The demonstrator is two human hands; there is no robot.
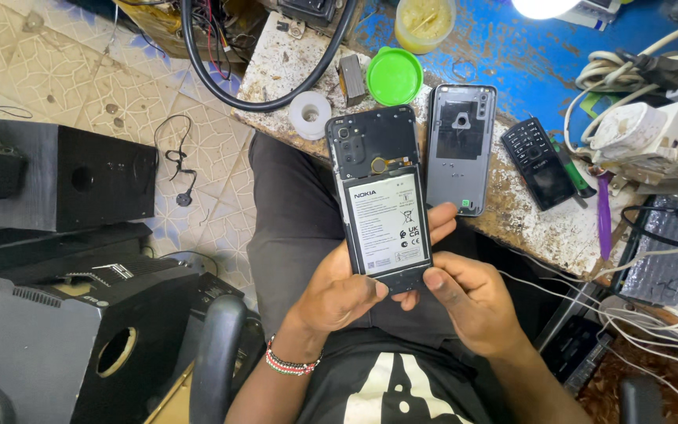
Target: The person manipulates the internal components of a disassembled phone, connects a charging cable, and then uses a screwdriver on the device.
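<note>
Both hands close on the lower end of an opened phone (pixel 378 200), held over the lap just short of the bench (pixel 512 212) edge. The left hand (pixel 343 294) cups it from beneath and from the left, thumb on the bottom edge. The right hand (pixel 468 302) pinches the bottom right corner, thumb tip on the frame, fingers behind the right side. The phone's long axis runs up and away from the hands, camera end farthest, tilted slightly left, with its white battery (pixel 386 224) facing up. Both hands are equally near; the grip is all at one end. Just right of the phone, its grey back cover (pixel 461 149) lies flat on the bench, parallel to it, with a small keypad phone (pixel 539 161) beyond.
</note>
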